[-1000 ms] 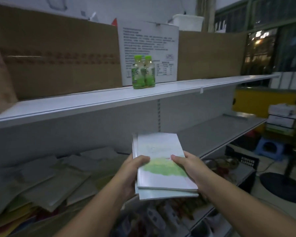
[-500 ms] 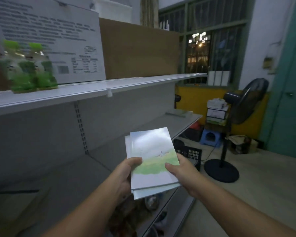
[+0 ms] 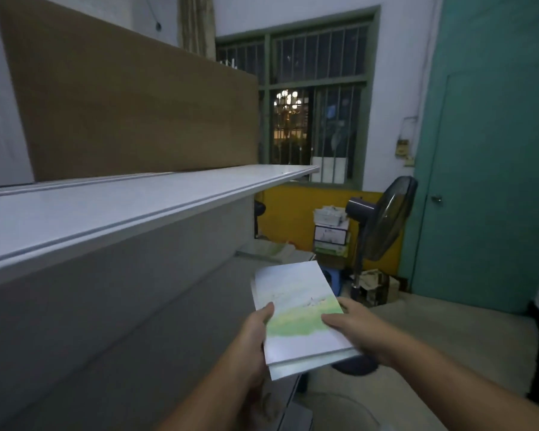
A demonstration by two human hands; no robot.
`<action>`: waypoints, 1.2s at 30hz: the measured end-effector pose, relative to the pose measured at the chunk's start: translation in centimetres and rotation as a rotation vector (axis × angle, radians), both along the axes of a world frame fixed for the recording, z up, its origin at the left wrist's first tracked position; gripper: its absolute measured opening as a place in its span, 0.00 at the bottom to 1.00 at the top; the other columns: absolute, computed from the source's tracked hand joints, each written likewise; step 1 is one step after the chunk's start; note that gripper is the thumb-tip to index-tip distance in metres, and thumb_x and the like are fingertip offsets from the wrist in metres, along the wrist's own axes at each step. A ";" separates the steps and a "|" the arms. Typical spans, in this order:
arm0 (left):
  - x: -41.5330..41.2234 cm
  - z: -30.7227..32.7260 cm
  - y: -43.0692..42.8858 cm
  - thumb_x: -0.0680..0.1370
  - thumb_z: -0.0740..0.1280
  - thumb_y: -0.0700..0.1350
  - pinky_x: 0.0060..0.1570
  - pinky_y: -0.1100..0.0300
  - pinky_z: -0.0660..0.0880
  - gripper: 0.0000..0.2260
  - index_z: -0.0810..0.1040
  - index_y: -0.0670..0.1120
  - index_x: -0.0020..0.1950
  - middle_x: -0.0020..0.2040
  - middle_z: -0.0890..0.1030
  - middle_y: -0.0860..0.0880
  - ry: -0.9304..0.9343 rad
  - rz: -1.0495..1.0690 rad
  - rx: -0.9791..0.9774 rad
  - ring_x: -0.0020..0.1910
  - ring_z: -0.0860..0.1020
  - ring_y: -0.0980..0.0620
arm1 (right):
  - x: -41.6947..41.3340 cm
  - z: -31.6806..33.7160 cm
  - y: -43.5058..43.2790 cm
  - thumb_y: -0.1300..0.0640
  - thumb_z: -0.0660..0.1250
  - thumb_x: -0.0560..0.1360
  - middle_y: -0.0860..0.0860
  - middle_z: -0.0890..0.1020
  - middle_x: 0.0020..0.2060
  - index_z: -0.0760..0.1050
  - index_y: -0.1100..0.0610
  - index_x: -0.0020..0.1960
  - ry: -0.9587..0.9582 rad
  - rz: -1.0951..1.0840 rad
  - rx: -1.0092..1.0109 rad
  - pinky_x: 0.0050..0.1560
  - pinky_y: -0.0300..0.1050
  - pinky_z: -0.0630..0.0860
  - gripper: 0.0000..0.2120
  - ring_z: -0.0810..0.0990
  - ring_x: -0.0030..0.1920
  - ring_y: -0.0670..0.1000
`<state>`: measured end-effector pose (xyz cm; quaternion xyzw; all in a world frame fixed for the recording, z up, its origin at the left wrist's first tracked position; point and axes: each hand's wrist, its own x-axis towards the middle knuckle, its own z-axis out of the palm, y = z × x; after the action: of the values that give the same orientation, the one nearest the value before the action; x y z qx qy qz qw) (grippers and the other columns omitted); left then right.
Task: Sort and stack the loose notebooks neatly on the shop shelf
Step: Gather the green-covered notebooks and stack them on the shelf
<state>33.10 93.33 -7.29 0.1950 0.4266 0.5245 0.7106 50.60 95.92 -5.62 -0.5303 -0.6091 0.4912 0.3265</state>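
Left hand (image 3: 255,335) and right hand (image 3: 357,329) still grip notebooks (image 3: 294,298), carried rightward toward shelf (image 3: 168,195) end

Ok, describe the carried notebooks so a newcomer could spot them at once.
Find the white upper shelf carrying the brown cardboard box. Below its right end, the left hand and right hand hold a stack of notebooks. Pale cover with a green band, it is held up, while the other notebooks lie at the lower shelf's far end.

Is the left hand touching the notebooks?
Touching. The head view shows the left hand gripping the notebooks at their left edge, its thumb lying flat on the top one with no gap.
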 end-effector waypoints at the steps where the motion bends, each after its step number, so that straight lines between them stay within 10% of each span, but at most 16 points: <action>1: 0.6 0.1 1.8 0.81 0.58 0.49 0.42 0.46 0.76 0.16 0.76 0.36 0.53 0.38 0.83 0.35 -0.011 -0.010 0.003 0.40 0.82 0.37 | 0.6 0.3 1.9 0.57 0.64 0.78 0.47 0.79 0.47 0.71 0.54 0.61 -0.019 -0.041 -0.005 0.36 0.35 0.75 0.12 0.80 0.44 0.46; 16: 7.2 -2.5 26.8 0.79 0.63 0.52 0.48 0.42 0.78 0.15 0.78 0.41 0.54 0.48 0.83 0.37 0.074 0.210 -0.063 0.47 0.81 0.36 | 6.1 -1.6 27.9 0.66 0.65 0.75 0.49 0.80 0.45 0.74 0.52 0.55 -0.009 -0.066 0.069 0.36 0.43 0.75 0.13 0.81 0.43 0.51; 26: 3.0 -4.6 38.0 0.78 0.57 0.33 0.42 0.51 0.76 0.11 0.76 0.34 0.55 0.51 0.79 0.37 0.307 0.567 -0.115 0.46 0.77 0.39 | 1.1 -2.9 43.9 0.69 0.65 0.73 0.56 0.82 0.47 0.75 0.56 0.55 -0.066 0.210 -0.079 0.43 0.47 0.79 0.13 0.82 0.46 0.57; 32: -2.6 -7.1 44.7 0.72 0.68 0.36 0.45 0.47 0.72 0.06 0.75 0.41 0.34 0.44 0.80 0.35 0.448 0.741 -0.192 0.46 0.79 0.38 | -5.0 -3.7 53.0 0.67 0.61 0.72 0.56 0.81 0.50 0.79 0.59 0.54 -0.273 0.301 -0.019 0.56 0.53 0.78 0.14 0.80 0.50 0.58; 36: -3.2 -8.4 47.9 0.64 0.69 0.40 0.39 0.51 0.71 0.07 0.79 0.39 0.39 0.43 0.81 0.36 0.508 0.779 -0.213 0.43 0.80 0.39 | -7.3 -3.7 57.4 0.67 0.60 0.73 0.59 0.77 0.59 0.74 0.63 0.63 -0.391 0.407 0.080 0.62 0.52 0.74 0.19 0.76 0.59 0.59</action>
<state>29.89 141.18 -15.66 0.0687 0.6795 0.6408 0.3505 43.25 153.33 -9.33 -0.4686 -0.7733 0.4106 0.1179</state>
